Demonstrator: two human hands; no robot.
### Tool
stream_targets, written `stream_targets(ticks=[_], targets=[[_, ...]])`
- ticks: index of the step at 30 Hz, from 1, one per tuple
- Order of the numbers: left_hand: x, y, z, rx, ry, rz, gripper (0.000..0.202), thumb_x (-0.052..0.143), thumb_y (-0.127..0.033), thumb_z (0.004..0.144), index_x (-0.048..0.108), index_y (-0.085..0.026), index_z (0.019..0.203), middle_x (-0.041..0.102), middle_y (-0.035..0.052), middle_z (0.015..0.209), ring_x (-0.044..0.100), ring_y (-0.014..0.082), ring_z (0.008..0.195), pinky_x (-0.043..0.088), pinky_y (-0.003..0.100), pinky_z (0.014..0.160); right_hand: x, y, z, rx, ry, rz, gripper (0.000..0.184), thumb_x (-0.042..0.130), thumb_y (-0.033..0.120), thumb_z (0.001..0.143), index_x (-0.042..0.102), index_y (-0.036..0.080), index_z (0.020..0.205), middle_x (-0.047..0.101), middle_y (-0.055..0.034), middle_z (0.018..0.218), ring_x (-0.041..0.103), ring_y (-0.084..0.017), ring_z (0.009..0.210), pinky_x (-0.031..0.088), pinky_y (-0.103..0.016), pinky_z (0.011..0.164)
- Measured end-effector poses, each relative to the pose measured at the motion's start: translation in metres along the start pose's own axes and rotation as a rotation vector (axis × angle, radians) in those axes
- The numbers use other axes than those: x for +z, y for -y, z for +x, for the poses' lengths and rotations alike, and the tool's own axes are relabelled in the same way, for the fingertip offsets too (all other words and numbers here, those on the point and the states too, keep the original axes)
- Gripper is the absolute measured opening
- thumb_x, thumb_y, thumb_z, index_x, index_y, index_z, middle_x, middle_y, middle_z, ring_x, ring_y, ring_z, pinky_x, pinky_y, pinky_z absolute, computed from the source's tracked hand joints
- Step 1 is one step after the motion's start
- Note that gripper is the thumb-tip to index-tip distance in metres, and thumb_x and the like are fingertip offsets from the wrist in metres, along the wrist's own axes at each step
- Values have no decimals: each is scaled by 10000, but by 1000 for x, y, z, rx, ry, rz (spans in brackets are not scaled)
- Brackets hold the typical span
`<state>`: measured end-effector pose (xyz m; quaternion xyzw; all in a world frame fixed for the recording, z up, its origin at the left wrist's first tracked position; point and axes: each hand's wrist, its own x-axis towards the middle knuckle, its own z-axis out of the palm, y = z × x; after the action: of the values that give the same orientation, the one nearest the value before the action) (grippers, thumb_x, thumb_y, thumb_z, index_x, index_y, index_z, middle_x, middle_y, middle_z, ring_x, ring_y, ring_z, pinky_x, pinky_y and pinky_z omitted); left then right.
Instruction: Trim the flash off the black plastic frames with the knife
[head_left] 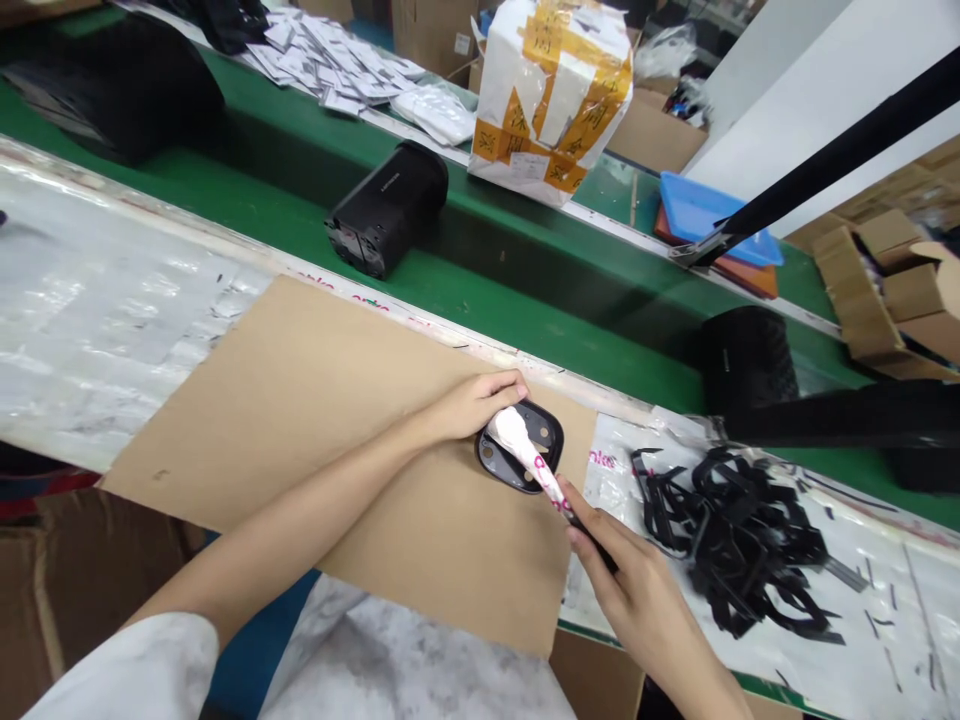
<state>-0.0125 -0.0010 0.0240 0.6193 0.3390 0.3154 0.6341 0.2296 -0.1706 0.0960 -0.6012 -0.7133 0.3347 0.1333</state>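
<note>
A black oval plastic cover (553, 432) with raised rim and holes inside rests on a cardboard sheet (360, 400). My left hand (489, 400) is closed on its upper left edge, fingers bent over the rim. In my right hand (611, 545) is a hammer-like tool (536, 465), its head wrapped in white and its handle bound in pink-printed white tape with a dark end. The wrapped head lies over the left part of the cover's inside; whether it touches the cover I cannot tell.
Loose black strips (750, 540) are heaped at the right. Beyond the worktop runs a green conveyor belt (517, 320) carrying black speaker-like housings (390, 205). Behind it stand a taped white box (551, 100), a blue tray (712, 215) and a pile of white papers (322, 60). A black bar slants across the upper right.
</note>
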Motion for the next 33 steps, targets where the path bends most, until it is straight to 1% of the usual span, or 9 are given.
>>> stream_targets(ticks=[5, 9, 15, 19, 22, 25, 27, 30, 33], targets=[[8, 4, 1, -6, -87, 3, 356, 484, -493, 1069, 591, -200, 897, 593, -18, 815, 565, 169, 775, 434, 248, 699, -1, 8, -4, 100, -71, 66, 507, 502, 446, 1105, 557, 277, 1580, 794, -85, 1243, 757, -314, 1146, 649, -398, 948], [14, 1, -2, 21, -217, 13, 288, 443, -438, 1096, 615, -214, 1040, 664, 10, 979, 618, 187, 904, 470, 268, 799, 0, 7, -9, 122, -75, 55, 519, 505, 454, 1103, 551, 265, 1585, 781, -92, 1286, 769, -298, 1094, 656, -380, 923], [-1, -2, -2, -5, -20, -109, 263, 573, -404, 1024, 621, -188, 1165, 629, 11, 916, 596, 179, 836, 445, 265, 735, -5, 3, -10, 132, -38, 26, 501, 512, 434, 1107, 573, 253, 1570, 684, -111, 1469, 730, -276, 1204, 642, -283, 882], [-4, 2, -1, 49, -127, -13, 133, 528, -232, 943, 563, -203, 1068, 551, -33, 808, 509, 147, 715, 381, 256, 665, -1, 6, -12, 132, -66, 30, 502, 499, 449, 1106, 576, 266, 1567, 784, -94, 1269, 773, -264, 1032, 654, -299, 817], [-7, 3, -2, 49, -96, -4, 166, 545, -177, 853, 504, -218, 1009, 551, -37, 820, 518, 135, 694, 374, 246, 632, 1, 5, -11, 72, -54, -24, 494, 480, 425, 1115, 571, 259, 1571, 795, -94, 1063, 771, -226, 889, 636, -257, 747], [-15, -2, -6, 43, -10, -35, 293, 622, -170, 810, 480, -228, 1059, 573, -31, 871, 576, 133, 736, 403, 221, 627, -1, 0, -9, 4, -86, -113, 465, 453, 385, 1126, 588, 271, 1556, 747, -79, 979, 746, -183, 785, 612, -226, 730], [-22, -9, -8, 12, 79, -68, 517, 683, -167, 798, 480, -247, 1267, 632, 0, 988, 626, 143, 770, 459, 222, 643, -3, -4, -8, -4, -129, -181, 456, 441, 378, 1130, 592, 286, 1550, 723, -68, 972, 725, -168, 731, 601, -221, 708], [-27, -18, -12, -77, 175, -118, 932, 753, -197, 811, 287, -360, 1602, 652, 76, 1243, 689, 172, 758, 561, 274, 647, -6, -9, -7, 2, -193, -252, 459, 438, 386, 1133, 581, 288, 1558, 698, -56, 943, 690, -162, 681, 579, -217, 648], [-28, -24, -15, -96, 175, -82, 965, 805, -281, 838, 286, -399, 1643, 641, 92, 1297, 695, 186, 733, 595, 305, 646, -4, -11, -5, 4, -220, -254, 461, 441, 394, 1134, 582, 276, 1557, 671, -37, 885, 628, -149, 607, 565, -222, 621]])
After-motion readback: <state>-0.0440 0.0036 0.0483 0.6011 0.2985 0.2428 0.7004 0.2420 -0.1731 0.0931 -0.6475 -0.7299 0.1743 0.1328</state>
